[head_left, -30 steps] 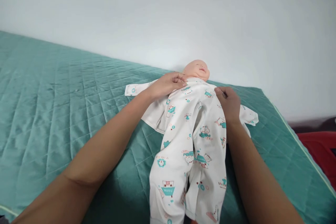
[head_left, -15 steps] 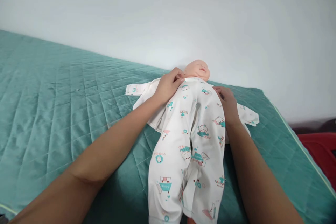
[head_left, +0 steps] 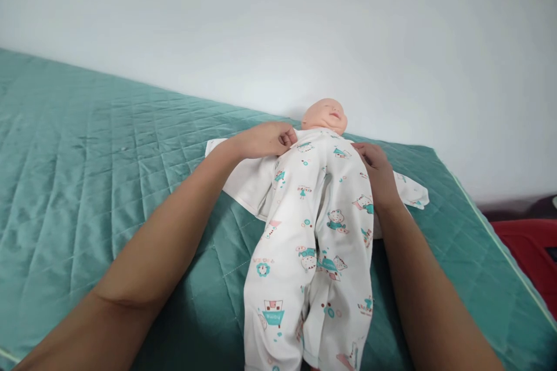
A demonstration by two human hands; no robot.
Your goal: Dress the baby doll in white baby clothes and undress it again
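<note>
A baby doll (head_left: 325, 114) lies on its back on the teal quilted bed (head_left: 108, 174), head toward the wall. A white romper (head_left: 313, 243) with teal cartoon prints is laid over its body, legs toward me. My left hand (head_left: 263, 140) is closed, pinching the romper's fabric at the doll's shoulder on the left. My right hand (head_left: 378, 171) rests curled on the romper's upper right side, fingers pressed onto the cloth. One sleeve (head_left: 413, 192) lies spread out to the right.
A white wall rises behind the bed. The bed's right edge (head_left: 500, 243) runs diagonally, with a red object (head_left: 533, 255) beyond it on the floor side.
My left hand has slid left and slightly down from the doll's neck to the shoulder, covering the left sleeve. The romper has shifted a little up the body. My right hand barely moved.
</note>
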